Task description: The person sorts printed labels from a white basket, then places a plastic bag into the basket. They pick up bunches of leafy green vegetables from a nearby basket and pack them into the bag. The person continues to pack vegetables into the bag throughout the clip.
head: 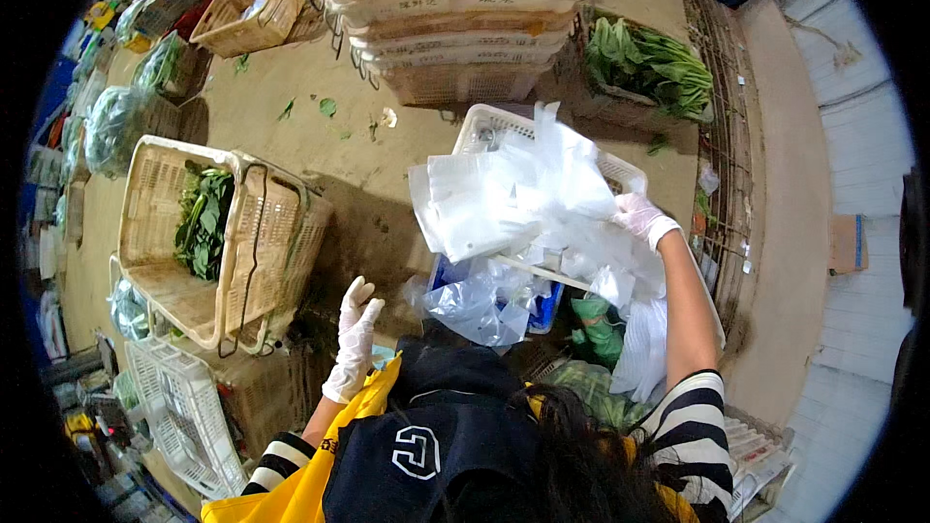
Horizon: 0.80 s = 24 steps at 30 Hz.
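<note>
My right hand (642,218), in a thin white glove, pinches the right edge of a loose pile of clear plastic bags (483,196). The fingertips are partly lost among the film. The pile lies spread over a white plastic crate (623,173), covering most of it. My left hand (354,341), also gloved, is raised near my body with its fingers apart and nothing in them. To its left, a tilted yellowed plastic crate (272,240) holds leafy greens (205,221). More crumpled clear film (479,301) hangs over a blue crate (543,311) in front of me.
A tall stack of plastic crates (465,36) stands ahead. Right of it, a crate holds long-stemmed greens (647,65). A white crate (182,407) leans at lower left. Green mesh bags (599,330) lie below the film. Leaf scraps (328,107) dot the floor.
</note>
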Motion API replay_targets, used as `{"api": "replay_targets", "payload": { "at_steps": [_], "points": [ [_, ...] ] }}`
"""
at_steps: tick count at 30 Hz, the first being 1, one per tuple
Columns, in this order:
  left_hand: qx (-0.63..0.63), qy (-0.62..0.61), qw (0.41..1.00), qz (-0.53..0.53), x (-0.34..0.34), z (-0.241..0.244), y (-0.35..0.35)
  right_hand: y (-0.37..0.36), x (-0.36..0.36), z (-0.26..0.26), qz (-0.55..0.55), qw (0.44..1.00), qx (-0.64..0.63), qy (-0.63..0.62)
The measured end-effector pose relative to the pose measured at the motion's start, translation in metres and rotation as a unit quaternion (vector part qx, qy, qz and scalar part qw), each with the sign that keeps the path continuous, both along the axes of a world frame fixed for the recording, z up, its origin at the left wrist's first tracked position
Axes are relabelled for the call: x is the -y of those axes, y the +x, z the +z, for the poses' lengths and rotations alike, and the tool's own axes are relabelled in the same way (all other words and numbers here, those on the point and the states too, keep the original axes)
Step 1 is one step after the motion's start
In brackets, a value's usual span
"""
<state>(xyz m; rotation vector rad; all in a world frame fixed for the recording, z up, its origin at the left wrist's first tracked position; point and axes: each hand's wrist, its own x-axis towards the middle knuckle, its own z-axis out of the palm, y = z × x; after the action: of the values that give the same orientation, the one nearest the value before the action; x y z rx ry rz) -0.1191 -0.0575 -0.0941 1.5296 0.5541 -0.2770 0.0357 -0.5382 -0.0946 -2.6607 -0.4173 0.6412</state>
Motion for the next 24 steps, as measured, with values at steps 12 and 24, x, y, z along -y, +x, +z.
{"api": "replay_targets", "payload": {
  "at_steps": [12, 24],
  "points": [
    [0.065, -0.049, 0.992, -0.100, 0.048, 0.022, 0.022, -0.021, 0.046, 0.139, -0.152, 0.938, 0.286, -0.124],
    [0.337, 0.214, 0.835, -0.378, 0.200, 0.083, 0.086, -0.076, -0.065, 0.256, -0.231, 0.923, 0.275, 0.137]
  ]
}}
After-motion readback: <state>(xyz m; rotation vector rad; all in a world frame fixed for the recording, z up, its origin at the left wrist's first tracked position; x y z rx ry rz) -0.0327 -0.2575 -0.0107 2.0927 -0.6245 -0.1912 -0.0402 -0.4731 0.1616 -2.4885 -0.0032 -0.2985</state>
